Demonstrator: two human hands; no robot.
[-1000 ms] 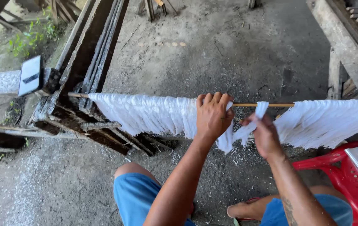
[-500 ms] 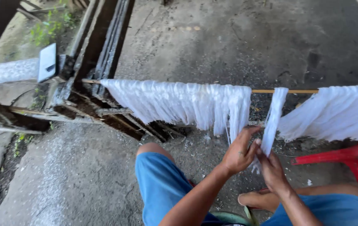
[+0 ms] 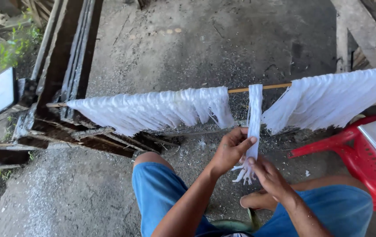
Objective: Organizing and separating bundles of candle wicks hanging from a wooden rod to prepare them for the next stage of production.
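Note:
A thin wooden rod (image 3: 258, 88) runs across the view, hung with white strips in a left bunch (image 3: 153, 109) and a right bunch (image 3: 333, 98). One single white strip (image 3: 254, 114) hangs alone over the bare gap of the rod. My left hand (image 3: 230, 149) pinches this strip near its lower part. My right hand (image 3: 269, 175) holds the same strip just below, by its frayed end. Both hands are low, above my knees in blue shorts (image 3: 161, 193).
A red plastic chair (image 3: 355, 149) with a white sheet on it stands at the right. Dark wooden beams (image 3: 65, 66) and planks lie at the left on the concrete floor (image 3: 197, 44). A wooden post (image 3: 341, 39) stands at the back right.
My left hand came down off the rod. Both hands slid down the single strip, which now hangs straight between the two bunches. The view shifted left and closer.

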